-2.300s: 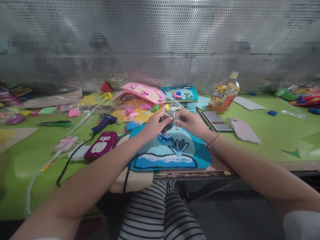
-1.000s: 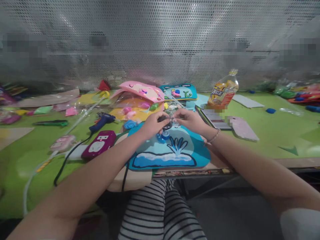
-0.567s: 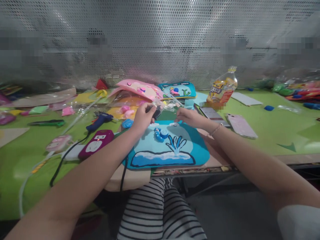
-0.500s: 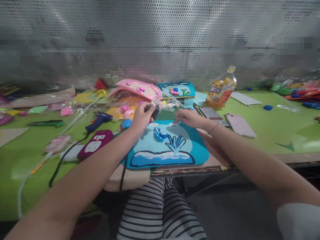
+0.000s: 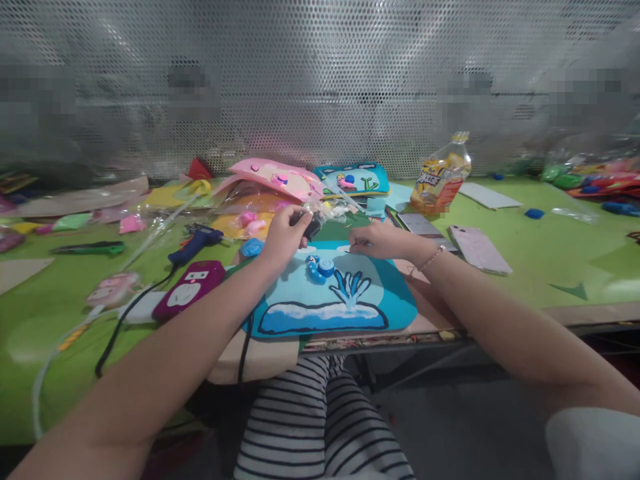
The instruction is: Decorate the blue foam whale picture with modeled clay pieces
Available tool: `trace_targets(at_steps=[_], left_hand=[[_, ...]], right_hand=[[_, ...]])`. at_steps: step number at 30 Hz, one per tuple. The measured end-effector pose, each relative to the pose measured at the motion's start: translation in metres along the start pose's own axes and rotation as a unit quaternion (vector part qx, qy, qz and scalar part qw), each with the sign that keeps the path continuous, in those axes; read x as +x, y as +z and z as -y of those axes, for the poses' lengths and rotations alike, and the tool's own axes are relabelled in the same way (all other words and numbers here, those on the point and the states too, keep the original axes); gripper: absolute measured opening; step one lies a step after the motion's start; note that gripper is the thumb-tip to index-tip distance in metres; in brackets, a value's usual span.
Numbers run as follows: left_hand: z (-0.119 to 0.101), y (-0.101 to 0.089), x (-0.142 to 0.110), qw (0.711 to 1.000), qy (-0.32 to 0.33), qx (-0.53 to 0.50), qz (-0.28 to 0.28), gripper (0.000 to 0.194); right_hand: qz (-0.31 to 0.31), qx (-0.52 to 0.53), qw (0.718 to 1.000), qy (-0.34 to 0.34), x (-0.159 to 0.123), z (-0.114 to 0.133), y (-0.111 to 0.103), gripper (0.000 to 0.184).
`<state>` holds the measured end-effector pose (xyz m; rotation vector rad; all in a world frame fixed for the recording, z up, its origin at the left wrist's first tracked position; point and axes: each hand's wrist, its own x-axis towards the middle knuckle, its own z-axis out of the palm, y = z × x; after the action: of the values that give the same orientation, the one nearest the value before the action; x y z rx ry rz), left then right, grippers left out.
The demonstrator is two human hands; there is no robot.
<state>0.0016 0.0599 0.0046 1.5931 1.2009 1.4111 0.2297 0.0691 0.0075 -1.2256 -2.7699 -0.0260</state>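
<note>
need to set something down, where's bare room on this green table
Bare green lies between the pink phone and the dark-green scrap, and left of the white cable. Crowded: behind the teal panel, around the blue glue gun.

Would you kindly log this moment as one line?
left hand: holds black lump | right hand: near blue board | blue snail: on board

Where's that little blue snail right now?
In the head view, the blue snail sits near the picture's middle on the turquoise board, just up-left of the painted splash and below the gap between the left hand and right hand.
</note>
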Motion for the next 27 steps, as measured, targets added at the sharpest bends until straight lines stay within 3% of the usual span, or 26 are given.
trace_targets(at_steps=[27], left_hand=[[-0.013, 0.001, -0.006, 1.0, -0.011, 0.009, 0.009, 0.008]], right_hand=[[-0.022, 0.015, 0.999, -0.046, 0.001, -0.007, 0.005, 0.014]])
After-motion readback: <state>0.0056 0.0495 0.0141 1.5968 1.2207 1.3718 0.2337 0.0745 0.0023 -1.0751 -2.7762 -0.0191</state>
